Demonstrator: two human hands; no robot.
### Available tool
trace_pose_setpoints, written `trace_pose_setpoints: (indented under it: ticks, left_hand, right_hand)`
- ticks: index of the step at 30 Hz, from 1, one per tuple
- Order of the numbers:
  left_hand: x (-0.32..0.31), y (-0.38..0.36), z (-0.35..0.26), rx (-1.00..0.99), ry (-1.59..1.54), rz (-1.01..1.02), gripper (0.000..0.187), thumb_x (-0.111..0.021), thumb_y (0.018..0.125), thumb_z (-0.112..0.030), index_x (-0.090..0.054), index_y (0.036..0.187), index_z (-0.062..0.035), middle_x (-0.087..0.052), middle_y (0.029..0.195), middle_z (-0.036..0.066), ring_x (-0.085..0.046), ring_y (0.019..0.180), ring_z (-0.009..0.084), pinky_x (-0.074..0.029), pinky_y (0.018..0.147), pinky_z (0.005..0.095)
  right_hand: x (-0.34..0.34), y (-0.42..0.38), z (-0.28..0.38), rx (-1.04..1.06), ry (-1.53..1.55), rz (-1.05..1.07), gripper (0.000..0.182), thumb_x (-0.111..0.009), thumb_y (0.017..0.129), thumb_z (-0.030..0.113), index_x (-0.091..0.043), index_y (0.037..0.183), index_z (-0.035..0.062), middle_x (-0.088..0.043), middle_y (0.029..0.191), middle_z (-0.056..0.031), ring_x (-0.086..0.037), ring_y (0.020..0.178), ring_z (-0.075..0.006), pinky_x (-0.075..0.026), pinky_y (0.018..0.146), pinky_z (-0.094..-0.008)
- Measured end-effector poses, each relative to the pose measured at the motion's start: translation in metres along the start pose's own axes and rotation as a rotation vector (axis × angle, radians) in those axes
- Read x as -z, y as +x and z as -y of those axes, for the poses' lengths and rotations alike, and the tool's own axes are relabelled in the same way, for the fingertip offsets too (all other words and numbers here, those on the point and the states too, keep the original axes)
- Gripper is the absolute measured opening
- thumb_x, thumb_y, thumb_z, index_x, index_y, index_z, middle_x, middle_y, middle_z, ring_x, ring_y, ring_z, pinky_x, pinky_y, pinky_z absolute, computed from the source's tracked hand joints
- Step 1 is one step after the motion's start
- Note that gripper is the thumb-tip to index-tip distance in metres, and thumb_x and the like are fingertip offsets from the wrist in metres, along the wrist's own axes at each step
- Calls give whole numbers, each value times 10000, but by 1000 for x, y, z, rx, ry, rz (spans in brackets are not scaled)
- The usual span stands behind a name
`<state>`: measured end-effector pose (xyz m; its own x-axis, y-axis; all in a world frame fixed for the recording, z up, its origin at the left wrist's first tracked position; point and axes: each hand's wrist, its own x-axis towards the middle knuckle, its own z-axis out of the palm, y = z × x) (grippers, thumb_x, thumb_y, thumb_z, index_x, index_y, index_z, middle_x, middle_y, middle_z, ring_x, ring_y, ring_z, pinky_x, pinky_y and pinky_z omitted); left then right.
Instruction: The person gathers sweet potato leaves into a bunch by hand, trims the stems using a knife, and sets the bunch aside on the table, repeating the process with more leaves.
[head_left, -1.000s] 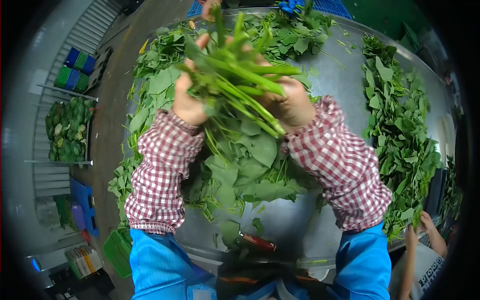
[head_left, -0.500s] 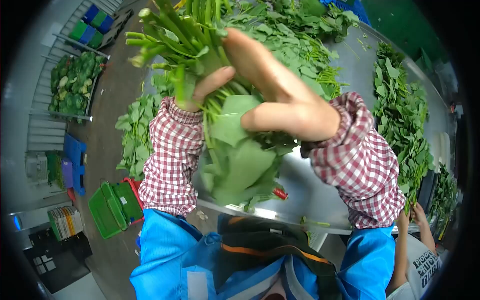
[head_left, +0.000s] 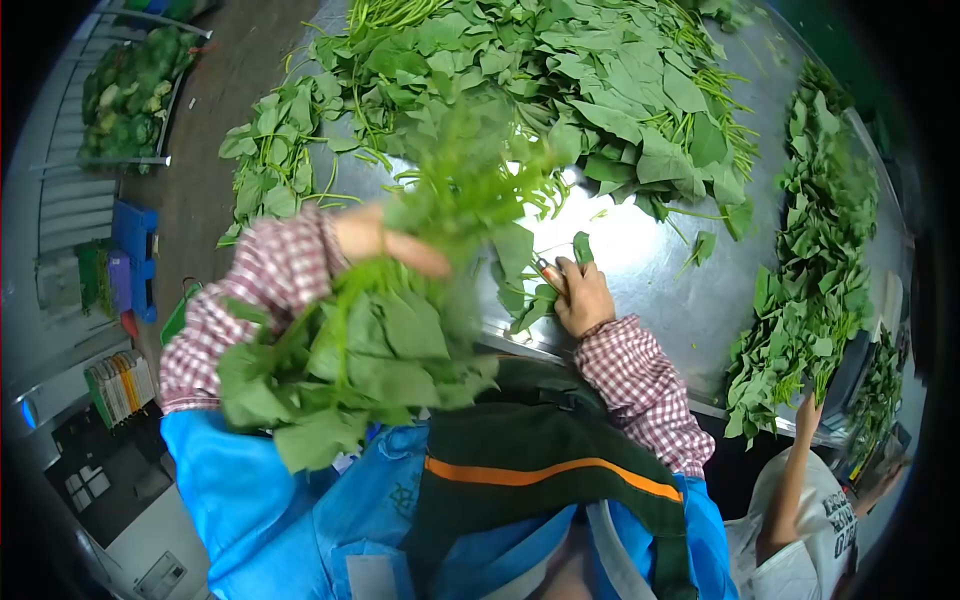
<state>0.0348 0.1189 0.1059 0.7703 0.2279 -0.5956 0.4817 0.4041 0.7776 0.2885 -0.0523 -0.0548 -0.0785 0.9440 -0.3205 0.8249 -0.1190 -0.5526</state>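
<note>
My left hand is closed round a bunch of leafy green stems. The bunch hangs over the table's near edge in front of my lap. Its leaves droop toward me, while the cut stem ends point away and are smeared by motion. Lower on the right, my right hand rests at the metal tabletop, its fingers closed round the red handle of a small tool. What kind of tool it is cannot be made out. A few loose leaves lie beside that hand.
A large heap of leafy greens covers the far part of the metal table. Another long row of greens lies at the right, where a co-worker stands. Mesh-bagged vegetables and a blue crate are at the left.
The bunch has come down and to the left, now in my left hand alone. My right hand has left it and taken hold of the red-handled tool on the table.
</note>
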Motion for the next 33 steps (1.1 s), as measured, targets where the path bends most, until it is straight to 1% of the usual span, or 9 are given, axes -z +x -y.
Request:
trace_pose_setpoints:
  ticks: [2, 4, 5, 10, 14, 15, 19, 25, 33]
  left_hand:
    - [-4, 32, 64, 52, -124, 172, 435, -539, 842, -106, -406, 1246, -15, -494, 1203, 116, -511, 1066, 218, -420, 906, 326]
    - [-12, 50, 115, -38, -327, 239, 381, -551, 831, -128, -471, 1188, -22, -556, 1108, 121, -542, 1021, 224, -436, 885, 314]
    - [-25, 47, 132, -216, -412, 205, 354, -552, 827, -141, -499, 1157, -24, -579, 1062, 121, -553, 1002, 222, -438, 881, 311]
    - [-15, 82, 126, 141, -785, 413, 292, -501, 854, -102, -531, 1132, -21, -571, 1091, 104, -545, 990, 184, -431, 872, 304]
    - [-14, 76, 117, -320, -390, 465, 412, -590, 814, -107, -469, 1205, -63, -506, 1190, 140, -486, 1106, 254, -365, 964, 366]
    - [-17, 75, 112, -259, -406, 456, 418, -593, 813, -113, -468, 1210, -75, -502, 1197, 139, -482, 1112, 254, -360, 970, 364]
    - [-26, 70, 88, -343, -360, 444, 429, -599, 811, -167, -469, 1205, -57, -482, 1224, 134, -471, 1128, 243, -351, 981, 362]
    - [-25, 80, 144, 80, -684, 306, 360, -468, 875, -176, -468, 1185, 8, -534, 1148, 113, -536, 1017, 189, -429, 876, 310]
    - [-29, 81, 132, 124, -779, 399, 388, -450, 885, -182, -423, 1224, 6, -512, 1173, 107, -500, 1061, 167, -399, 916, 306]
  right_hand:
    - [3, -6, -22, 84, 143, -101, 519, -608, 686, 133, -445, 1178, 97, -497, 909, -141, -537, 742, -260, -462, 624, -372]
    - [76, -29, 3, -540, 762, 303, 405, -550, 805, 235, -448, 1166, 83, -504, 809, -79, -505, 509, -166, -435, 441, -295]
    - [85, -40, -4, -553, 862, 334, 390, -513, 833, 272, -448, 1164, 76, -502, 793, -67, -479, 470, -145, -411, 406, -278]
    - [120, -63, -3, -485, 1361, 220, 441, -364, 912, 395, -434, 1159, 36, -506, 780, -55, -430, 390, -106, -360, 334, -245]
    - [111, -49, 1, 14, 465, -436, 331, -487, 882, 195, -417, 1145, 6, -506, 841, -55, -511, 715, -108, -429, 654, -207]
    - [111, -55, 9, -102, 763, -395, 349, -551, 822, 71, -418, 1137, -3, -498, 867, -57, -475, 840, -108, -389, 762, -220]
    - [101, -55, 16, 0, 798, -390, 480, -575, 766, 4, -372, 1201, -3, -486, 820, -32, -478, 722, -107, -395, 682, -220]
    - [98, -35, 35, 434, 233, -423, 464, -591, 735, 9, -483, 1183, 59, -536, 783, -95, -540, 621, -244, -450, 565, -310]
    - [67, -9, 48, 294, 154, -317, 281, -621, 742, 142, -516, 986, 52, -558, 762, -103, -574, 631, -266, -459, 541, -324]
